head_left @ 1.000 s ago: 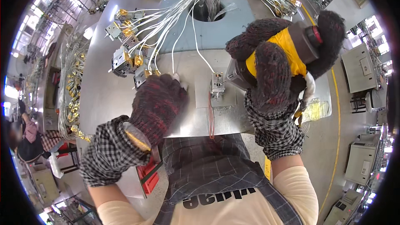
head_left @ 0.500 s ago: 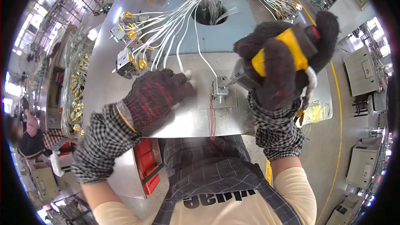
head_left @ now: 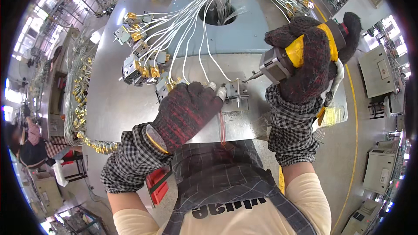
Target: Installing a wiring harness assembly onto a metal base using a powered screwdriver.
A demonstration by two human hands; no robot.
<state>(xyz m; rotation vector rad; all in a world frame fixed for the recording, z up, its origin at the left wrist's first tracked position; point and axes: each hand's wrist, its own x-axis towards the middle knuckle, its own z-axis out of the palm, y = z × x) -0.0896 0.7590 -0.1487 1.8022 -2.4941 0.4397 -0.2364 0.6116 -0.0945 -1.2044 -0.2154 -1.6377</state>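
My left hand [head_left: 187, 109], in a dark red-flecked knit glove with white-covered fingertips, reaches in from the left. Its fingers are bent together, the tips against the left side of a small silvery metal terminal block [head_left: 236, 89]. A white wire [head_left: 214, 57] runs to that block; another ends at my fingertips. My right hand [head_left: 305, 65], gloved too, is wrapped around a dark power screwdriver [head_left: 273, 64] with yellow bands. Its bit points left at the block's upper right side; contact cannot be made out. Thin red wires [head_left: 222, 126] hang below the block over the table edge.
The metal table [head_left: 109, 117] has a round hole [head_left: 211, 15] with a bundle of white wires fanning out. Several metal switch blocks with yellow terminals [head_left: 133, 67] lie at left. A red bin [head_left: 159, 187] sits below the table. Another person [head_left: 32, 148] works far left.
My left hand has moved right to the block, uncovering another block with yellow terminals behind it. The screwdriver has shifted slightly right, its bit now showing plainly.
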